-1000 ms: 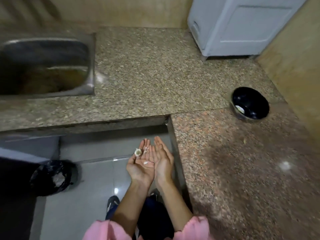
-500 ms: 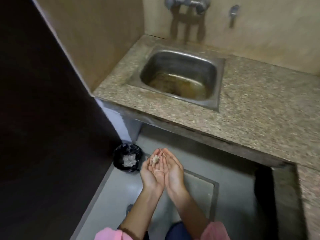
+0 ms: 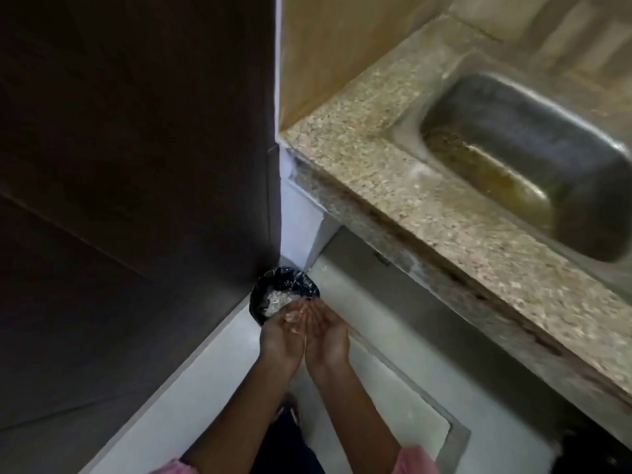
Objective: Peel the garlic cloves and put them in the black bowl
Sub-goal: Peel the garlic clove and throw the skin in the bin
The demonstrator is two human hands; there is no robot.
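Sleeves (image 3: 414,460), pink, sit at the bottom edge at 5 and 7 o'clock, and two bare forearms run up from them over a pale floor (image 3: 393,398). The left hand (image 3: 282,336) and the right hand (image 3: 327,331) meet side by side, little-finger edges touching and palms up, making one shallow cup. Neither grip closes on anything: the fingers of both hands lie stretched and relaxed, tips pointing to 12 o'clock. A few pale garlic scraps (image 3: 293,316) rest loose on the left palm near the base of the fingers (the picture is too smeared to say whether they are skin or clove).

Just past the fingertips, at 11 o'clock from the hands, stands a small bin (image 3: 261,292) lined with a black bag, and the fingertips overlap its near rim. Inside it lies a heap of white peelings (image 3: 278,301). The bin sits on the floor in the corner where a dark brown panel (image 3: 136,165), filling everything from 8 to 12 o'clock, meets a white wall (image 3: 297,217).

Farther off, a speckled stone counter (image 3: 376,186) runs from 12 o'clock down to 4 o'clock, its front edge overhanging the floor. Set into it at 2 o'clock is a steel sink (image 3: 547,138) with a brownish film on its bottom. Beyond the counter, at 1 o'clock, rises a tan wall (image 3: 342,46).
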